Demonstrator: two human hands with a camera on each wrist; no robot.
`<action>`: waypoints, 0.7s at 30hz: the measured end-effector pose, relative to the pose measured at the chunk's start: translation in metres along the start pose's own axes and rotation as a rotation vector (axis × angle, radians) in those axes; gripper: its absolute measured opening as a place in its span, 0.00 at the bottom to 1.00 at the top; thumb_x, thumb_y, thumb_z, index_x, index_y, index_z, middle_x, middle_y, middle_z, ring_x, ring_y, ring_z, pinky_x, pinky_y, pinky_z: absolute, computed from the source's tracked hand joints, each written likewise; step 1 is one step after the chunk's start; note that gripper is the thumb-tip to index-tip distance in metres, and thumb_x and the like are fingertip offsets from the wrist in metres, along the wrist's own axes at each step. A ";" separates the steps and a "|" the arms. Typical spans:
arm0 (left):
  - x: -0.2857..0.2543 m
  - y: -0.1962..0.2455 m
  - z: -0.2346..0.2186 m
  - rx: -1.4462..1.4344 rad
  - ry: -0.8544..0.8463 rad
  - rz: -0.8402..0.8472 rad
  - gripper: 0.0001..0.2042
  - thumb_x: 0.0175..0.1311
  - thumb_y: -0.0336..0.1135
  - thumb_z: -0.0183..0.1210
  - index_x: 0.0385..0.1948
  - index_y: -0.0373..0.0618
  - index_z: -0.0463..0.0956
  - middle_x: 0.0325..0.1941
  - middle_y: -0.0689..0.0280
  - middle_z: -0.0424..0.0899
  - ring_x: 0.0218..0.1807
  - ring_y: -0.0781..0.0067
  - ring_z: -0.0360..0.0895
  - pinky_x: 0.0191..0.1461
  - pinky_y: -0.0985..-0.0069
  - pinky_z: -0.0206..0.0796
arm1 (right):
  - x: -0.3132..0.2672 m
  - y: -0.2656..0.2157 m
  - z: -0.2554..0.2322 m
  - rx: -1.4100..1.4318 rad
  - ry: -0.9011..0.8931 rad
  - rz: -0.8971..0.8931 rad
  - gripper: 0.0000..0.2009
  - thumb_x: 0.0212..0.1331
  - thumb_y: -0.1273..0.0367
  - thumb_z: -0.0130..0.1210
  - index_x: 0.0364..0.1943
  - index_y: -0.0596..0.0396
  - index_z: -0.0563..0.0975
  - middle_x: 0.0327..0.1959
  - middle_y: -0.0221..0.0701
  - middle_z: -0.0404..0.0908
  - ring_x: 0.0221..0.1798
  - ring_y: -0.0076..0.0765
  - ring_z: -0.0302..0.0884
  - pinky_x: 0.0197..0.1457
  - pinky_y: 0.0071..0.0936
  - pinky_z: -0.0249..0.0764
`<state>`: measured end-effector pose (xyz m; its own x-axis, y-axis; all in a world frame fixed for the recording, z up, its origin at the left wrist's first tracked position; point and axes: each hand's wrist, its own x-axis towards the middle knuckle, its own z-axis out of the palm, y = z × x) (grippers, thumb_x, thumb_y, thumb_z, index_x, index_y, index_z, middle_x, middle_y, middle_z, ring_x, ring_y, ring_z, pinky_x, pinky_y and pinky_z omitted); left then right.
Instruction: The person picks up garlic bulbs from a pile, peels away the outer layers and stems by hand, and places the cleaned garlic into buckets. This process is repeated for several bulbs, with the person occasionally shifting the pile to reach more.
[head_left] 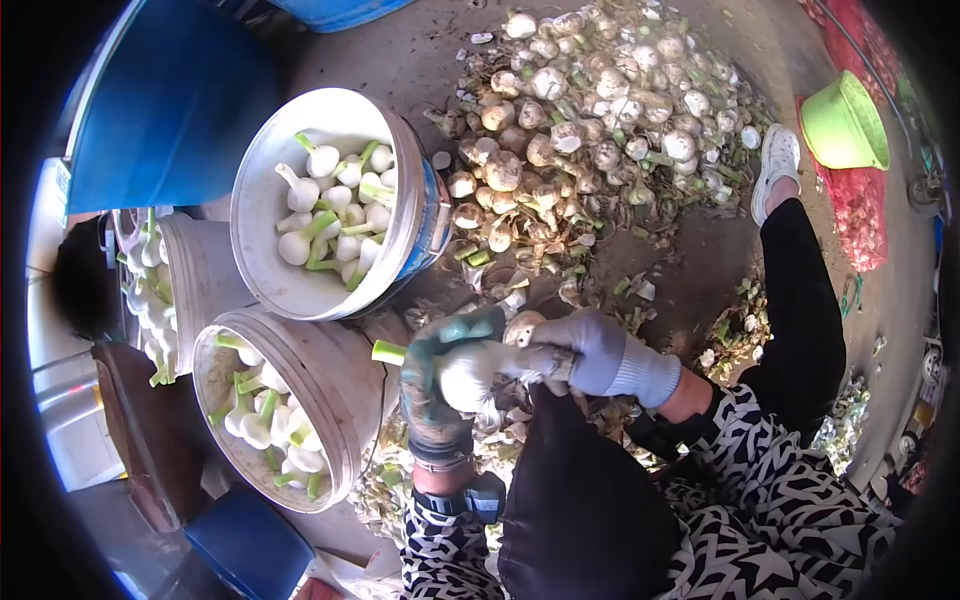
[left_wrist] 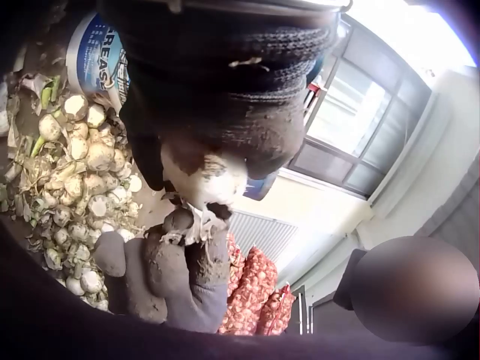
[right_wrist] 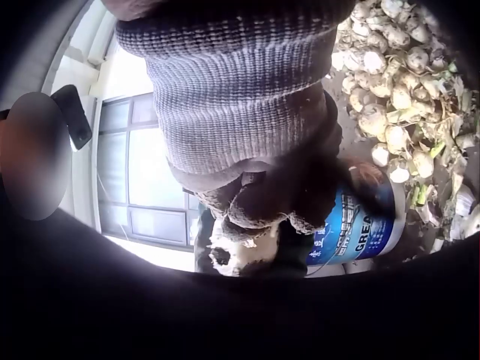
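Observation:
My left hand (head_left: 424,378), in a dirty green-and-dark glove, grips a white garlic bulb (head_left: 467,383). Its cut green stem (head_left: 388,352) sticks out to the left. My right hand (head_left: 600,355), in a grey knit glove, is close against the bulb's other side with fingers curled, pinching its loose outer skin. In the left wrist view, torn papery skin (left_wrist: 201,225) hangs between the bulb and the soiled grey fingers (left_wrist: 166,262). The right wrist view shows the bulb's dark root end (right_wrist: 220,256) below the right fingertips; motion blurs the bulb in the head view.
A big heap of unpeeled garlic (head_left: 600,110) lies on the floor ahead. Left of my hands stand an upright bucket (head_left: 262,215) and a tilted bucket (head_left: 335,400), both holding peeled bulbs. A lime-green tub (head_left: 845,125) sits on red mesh sacks (head_left: 858,215) at right.

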<state>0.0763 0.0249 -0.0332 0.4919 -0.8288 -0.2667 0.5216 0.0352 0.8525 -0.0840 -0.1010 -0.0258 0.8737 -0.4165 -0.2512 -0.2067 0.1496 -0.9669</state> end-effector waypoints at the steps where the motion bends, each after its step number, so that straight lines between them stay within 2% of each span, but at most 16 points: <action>1: 0.004 0.000 0.003 -0.194 -0.045 -0.005 0.25 0.70 0.55 0.46 0.47 0.37 0.75 0.47 0.52 0.81 0.56 0.51 0.75 0.65 0.52 0.60 | -0.002 0.011 -0.005 -0.087 -0.021 0.031 0.05 0.60 0.71 0.58 0.31 0.58 0.79 0.16 0.32 0.74 0.24 0.19 0.78 0.28 0.24 0.72; 2: 0.007 0.000 0.004 -0.389 -0.091 -0.009 0.25 0.70 0.54 0.45 0.47 0.38 0.76 0.48 0.53 0.81 0.61 0.46 0.72 0.70 0.41 0.52 | -0.005 0.025 -0.008 -0.087 -0.028 0.025 0.05 0.60 0.71 0.58 0.31 0.58 0.79 0.16 0.32 0.74 0.24 0.19 0.78 0.28 0.24 0.72; 3: 0.010 -0.004 -0.005 -0.478 -0.185 -0.003 0.24 0.70 0.52 0.45 0.51 0.40 0.75 0.54 0.56 0.80 0.67 0.44 0.65 0.73 0.39 0.42 | -0.011 0.039 -0.008 -0.353 -0.133 0.010 0.04 0.59 0.71 0.57 0.31 0.58 0.80 0.18 0.31 0.76 0.26 0.18 0.78 0.29 0.24 0.72; 4: 0.012 -0.002 -0.006 -0.473 -0.183 0.002 0.24 0.70 0.52 0.45 0.51 0.40 0.75 0.54 0.56 0.80 0.67 0.44 0.65 0.73 0.39 0.42 | -0.017 0.048 -0.010 -0.619 -0.234 -0.007 0.04 0.59 0.72 0.57 0.32 0.57 0.80 0.20 0.30 0.78 0.28 0.17 0.79 0.31 0.23 0.73; 5: 0.012 0.000 -0.005 -0.573 -0.094 -0.024 0.23 0.70 0.52 0.45 0.53 0.42 0.75 0.56 0.58 0.80 0.67 0.45 0.64 0.73 0.40 0.42 | -0.027 0.044 -0.017 -0.618 -0.238 -0.012 0.04 0.59 0.72 0.57 0.32 0.57 0.80 0.20 0.30 0.78 0.28 0.17 0.79 0.31 0.23 0.73; 7: 0.015 0.007 0.002 -0.630 0.121 -0.092 0.25 0.69 0.51 0.44 0.62 0.48 0.68 0.59 0.64 0.78 0.70 0.48 0.61 0.74 0.41 0.41 | -0.046 0.029 -0.031 0.105 -0.475 -0.066 0.03 0.58 0.72 0.58 0.32 0.55 0.81 0.27 0.27 0.83 0.29 0.17 0.79 0.34 0.24 0.75; 8: 0.014 0.003 0.001 -0.629 0.122 -0.094 0.25 0.69 0.51 0.44 0.62 0.48 0.68 0.59 0.64 0.78 0.70 0.48 0.61 0.74 0.41 0.41 | -0.048 0.029 -0.034 0.505 -0.490 -0.111 0.07 0.56 0.72 0.61 0.39 0.54 0.81 0.33 0.26 0.84 0.29 0.15 0.79 0.34 0.22 0.76; 12: 0.018 -0.013 -0.001 -0.775 0.031 -0.123 0.29 0.69 0.50 0.44 0.69 0.46 0.55 0.67 0.62 0.70 0.72 0.53 0.58 0.75 0.46 0.42 | -0.013 0.005 -0.015 -0.227 -0.048 -0.187 0.30 0.53 0.64 0.67 0.61 0.50 0.69 0.36 0.29 0.81 0.24 0.22 0.77 0.29 0.22 0.75; 13: 0.018 -0.015 0.000 -0.560 0.057 -0.100 0.29 0.69 0.51 0.45 0.67 0.45 0.59 0.67 0.59 0.69 0.71 0.52 0.59 0.74 0.48 0.46 | 0.000 0.013 -0.006 -0.237 0.004 -0.232 0.31 0.53 0.63 0.67 0.62 0.50 0.69 0.35 0.30 0.80 0.25 0.25 0.77 0.30 0.23 0.75; 14: 0.015 -0.019 -0.001 -0.342 0.088 -0.074 0.28 0.68 0.53 0.47 0.64 0.44 0.63 0.67 0.57 0.69 0.70 0.51 0.60 0.72 0.49 0.50 | 0.011 0.005 0.003 -0.192 0.047 -0.207 0.24 0.54 0.64 0.66 0.55 0.53 0.73 0.32 0.31 0.80 0.27 0.24 0.77 0.31 0.24 0.74; 15: 0.009 -0.038 -0.003 0.510 0.132 0.373 0.27 0.69 0.53 0.45 0.64 0.46 0.63 0.67 0.56 0.68 0.69 0.52 0.63 0.71 0.54 0.54 | 0.025 0.010 0.011 -0.240 0.033 -0.210 0.17 0.57 0.66 0.63 0.49 0.55 0.75 0.30 0.30 0.80 0.27 0.23 0.76 0.31 0.24 0.73; 16: 0.008 -0.043 -0.015 0.513 0.133 0.366 0.27 0.69 0.53 0.45 0.64 0.46 0.63 0.67 0.56 0.68 0.69 0.52 0.63 0.71 0.54 0.54 | 0.035 0.018 0.017 -0.286 0.018 -0.213 0.10 0.60 0.69 0.60 0.43 0.57 0.77 0.28 0.29 0.79 0.28 0.21 0.75 0.31 0.23 0.73; 18: 0.023 -0.024 -0.010 -0.598 0.063 -0.110 0.27 0.69 0.54 0.46 0.64 0.50 0.63 0.66 0.58 0.69 0.66 0.53 0.66 0.69 0.50 0.57 | 0.034 0.016 0.026 0.306 -0.157 -0.217 0.03 0.64 0.73 0.54 0.34 0.58 0.76 0.27 0.26 0.79 0.28 0.19 0.74 0.31 0.23 0.72; 19: 0.026 -0.014 0.007 -0.683 0.185 -0.140 0.27 0.69 0.55 0.47 0.65 0.54 0.63 0.65 0.60 0.70 0.64 0.54 0.69 0.67 0.48 0.58 | 0.021 0.009 0.020 0.469 -0.334 -0.051 0.05 0.66 0.75 0.50 0.35 0.58 0.77 0.29 0.27 0.80 0.30 0.19 0.75 0.32 0.22 0.73; 20: 0.029 -0.014 -0.001 -0.654 0.203 -0.145 0.26 0.68 0.55 0.48 0.65 0.56 0.63 0.64 0.61 0.71 0.63 0.54 0.69 0.66 0.46 0.59 | 0.013 0.017 0.017 0.709 -0.472 -0.112 0.05 0.66 0.74 0.51 0.36 0.58 0.77 0.29 0.28 0.80 0.28 0.19 0.76 0.32 0.21 0.74; 21: 0.028 -0.016 -0.005 -0.634 0.228 -0.155 0.26 0.68 0.56 0.48 0.63 0.56 0.65 0.63 0.61 0.72 0.62 0.55 0.70 0.65 0.47 0.60 | 0.003 0.016 0.009 0.778 -0.459 0.009 0.05 0.66 0.73 0.51 0.37 0.58 0.78 0.28 0.28 0.80 0.27 0.20 0.77 0.32 0.21 0.74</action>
<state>0.0853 0.0037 -0.0568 0.4772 -0.7149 -0.5111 0.8703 0.3036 0.3879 -0.0805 -0.0921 -0.0414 0.9978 -0.0387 -0.0545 -0.0034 0.7849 -0.6196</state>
